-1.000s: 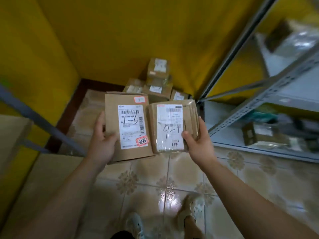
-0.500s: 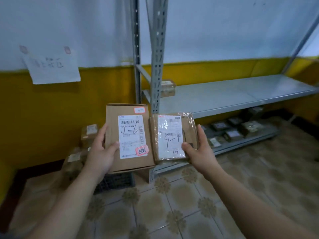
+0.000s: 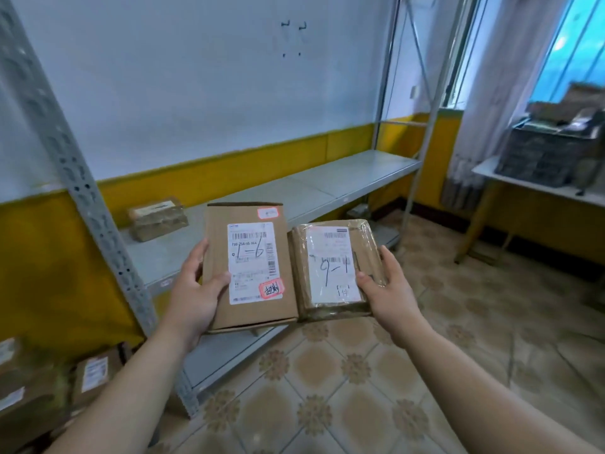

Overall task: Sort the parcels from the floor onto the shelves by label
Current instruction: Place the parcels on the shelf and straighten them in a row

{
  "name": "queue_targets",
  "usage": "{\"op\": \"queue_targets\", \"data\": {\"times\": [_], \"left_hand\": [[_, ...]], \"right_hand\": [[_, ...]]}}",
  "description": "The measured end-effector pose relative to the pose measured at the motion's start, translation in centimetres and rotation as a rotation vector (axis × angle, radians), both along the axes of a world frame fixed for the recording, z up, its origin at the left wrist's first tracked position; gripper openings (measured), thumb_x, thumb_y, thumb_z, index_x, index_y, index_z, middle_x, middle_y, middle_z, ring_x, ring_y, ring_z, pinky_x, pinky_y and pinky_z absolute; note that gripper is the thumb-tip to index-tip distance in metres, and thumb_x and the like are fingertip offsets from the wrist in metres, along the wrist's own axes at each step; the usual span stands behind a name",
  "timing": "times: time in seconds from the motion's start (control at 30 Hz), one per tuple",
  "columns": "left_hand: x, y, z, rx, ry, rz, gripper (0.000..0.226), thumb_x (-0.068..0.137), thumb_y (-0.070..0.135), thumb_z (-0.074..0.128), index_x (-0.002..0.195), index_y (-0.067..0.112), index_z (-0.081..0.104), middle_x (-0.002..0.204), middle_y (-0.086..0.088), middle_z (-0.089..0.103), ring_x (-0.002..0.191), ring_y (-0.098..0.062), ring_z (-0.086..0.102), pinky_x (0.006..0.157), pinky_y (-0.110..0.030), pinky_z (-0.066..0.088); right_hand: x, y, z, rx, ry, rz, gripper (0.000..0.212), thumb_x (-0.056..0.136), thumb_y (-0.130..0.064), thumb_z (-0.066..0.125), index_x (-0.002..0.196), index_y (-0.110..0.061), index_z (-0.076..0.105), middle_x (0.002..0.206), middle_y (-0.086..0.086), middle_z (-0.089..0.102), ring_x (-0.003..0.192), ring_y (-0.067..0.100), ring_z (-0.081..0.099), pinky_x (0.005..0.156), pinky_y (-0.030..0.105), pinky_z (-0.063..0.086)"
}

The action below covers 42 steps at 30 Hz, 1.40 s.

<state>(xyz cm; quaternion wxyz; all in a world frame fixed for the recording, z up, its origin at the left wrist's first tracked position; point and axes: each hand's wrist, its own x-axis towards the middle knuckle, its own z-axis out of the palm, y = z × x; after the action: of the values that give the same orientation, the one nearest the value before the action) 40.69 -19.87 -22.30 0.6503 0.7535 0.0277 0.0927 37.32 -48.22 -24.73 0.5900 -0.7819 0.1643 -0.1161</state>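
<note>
Center frame, two parcels are held up side by side, edges touching, labels facing the camera. Left hand grips the plain cardboard parcel marked "1-6": thumb pressed on its face, fingers curled round the left edge. Right hand holds the tape-wrapped parcel marked "9-1", thumb on the label's right edge, fingers wrapped behind. Behind them a grey metal shelf runs toward upper right, w/ one brown box at mid left. Lower left: blurred cartons, perhaps on the floor. Far right, a table carries a dark crate.
</note>
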Motion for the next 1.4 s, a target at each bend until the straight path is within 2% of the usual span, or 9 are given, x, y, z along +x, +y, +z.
{"op": "queue_targets", "data": {"times": [0.13,0.47,0.63,0.73,0.9,1.07,1.2,1.27,1.4], "left_hand": [[4.1,-3.7,-0.5,-0.011,0.033,-0.057,0.063,0.097,0.011,0.055,0.147,0.039,0.031,0.124,0.001,0.053,0.099,-0.020,0.062,0.060,-0.026,0.051],[19.5,-10.3,-4.0,0.016,0.132,-0.140,0.064,0.097,0.015,0.057,0.147,0.042,0.029,0.121,0.007,0.049,0.103,-0.020,0.058,0.067,-0.032,0.053],[24.8,-13.2,-5.8,0.052,0.167,-0.174,0.064,0.096,0.015,0.058,0.147,0.042,0.029,0.122,0.008,0.050,0.097,-0.012,0.057,0.067,-0.030,0.052],[26.6,-14.3,-7.2,0.054,0.214,-0.153,0.065,0.096,0.017,0.059,0.146,0.045,0.029,0.125,0.008,0.051,0.106,-0.019,0.058,0.076,-0.038,0.056],[27.0,-15.1,-9.8,0.098,0.315,0.008,0.067,0.095,0.018,0.060,0.145,0.050,0.028,0.122,0.009,0.050,0.104,-0.018,0.058,0.075,-0.038,0.056],[24.9,-14.2,-12.9,0.105,0.387,0.210,0.065,0.093,0.004,0.059,0.146,0.034,0.037,0.121,0.009,0.051,0.107,-0.014,0.053,0.066,-0.010,0.038],[22.4,-10.9,-15.1,0.063,0.480,0.324,0.067,0.093,0.007,0.060,0.146,0.040,0.035,0.128,0.007,0.054,0.093,-0.007,0.057,0.072,-0.020,0.045],[21.4,-8.8,-16.1,0.057,0.518,0.359,0.066,0.094,0.007,0.059,0.147,0.036,0.034,0.125,0.007,0.055,0.085,0.002,0.055,0.064,-0.017,0.043],[20.4,-3.7,-18.0,0.017,0.583,0.416,0.065,0.095,0.008,0.058,0.146,0.040,0.034,0.130,0.003,0.058,0.089,-0.006,0.061,0.062,-0.023,0.050]], "right_hand": [[2.8,-3.4,-1.3,0.057,0.001,-0.074,0.069,0.093,-0.032,0.065,0.149,-0.049,0.027,0.107,-0.026,0.046,0.116,0.021,0.058,0.099,0.050,0.050],[15.6,-9.4,-3.5,0.079,0.070,-0.114,0.059,0.087,-0.040,0.065,0.121,-0.073,0.029,0.124,-0.009,0.058,0.104,0.025,0.068,0.086,0.050,0.057],[20.3,-12.8,-5.0,0.074,0.118,-0.142,0.065,0.082,-0.047,0.065,0.131,-0.066,0.027,0.127,-0.009,0.058,0.103,0.023,0.069,0.085,0.049,0.058],[23.0,-14.5,-6.1,0.084,0.158,-0.119,0.065,0.078,-0.051,0.064,0.130,-0.067,0.029,0.125,-0.010,0.060,0.103,0.022,0.069,0.087,0.049,0.057],[28.0,-16.2,-8.2,0.042,0.234,0.018,0.064,0.089,-0.043,0.063,0.139,-0.060,0.028,0.127,-0.009,0.060,0.102,0.020,0.068,0.087,0.047,0.058],[32.0,-14.7,-10.9,-0.054,0.320,0.240,0.066,0.094,-0.041,0.061,0.150,-0.049,0.025,0.129,-0.007,0.053,0.108,0.020,0.063,0.092,0.046,0.056],[33.0,-11.2,-12.6,-0.076,0.389,0.396,0.066,0.097,-0.038,0.058,0.153,-0.042,0.023,0.140,-0.003,0.051,0.114,0.018,0.057,0.097,0.043,0.052],[33.5,-8.8,-13.1,-0.103,0.415,0.474,0.066,0.098,-0.037,0.057,0.154,-0.040,0.023,0.142,-0.004,0.048,0.112,0.015,0.051,0.093,0.035,0.049],[34.7,-3.3,-14.9,-0.140,0.465,0.535,0.068,0.097,-0.038,0.059,0.154,-0.040,0.023,0.149,-0.005,0.045,0.124,0.020,0.051,0.102,0.040,0.047]]}}
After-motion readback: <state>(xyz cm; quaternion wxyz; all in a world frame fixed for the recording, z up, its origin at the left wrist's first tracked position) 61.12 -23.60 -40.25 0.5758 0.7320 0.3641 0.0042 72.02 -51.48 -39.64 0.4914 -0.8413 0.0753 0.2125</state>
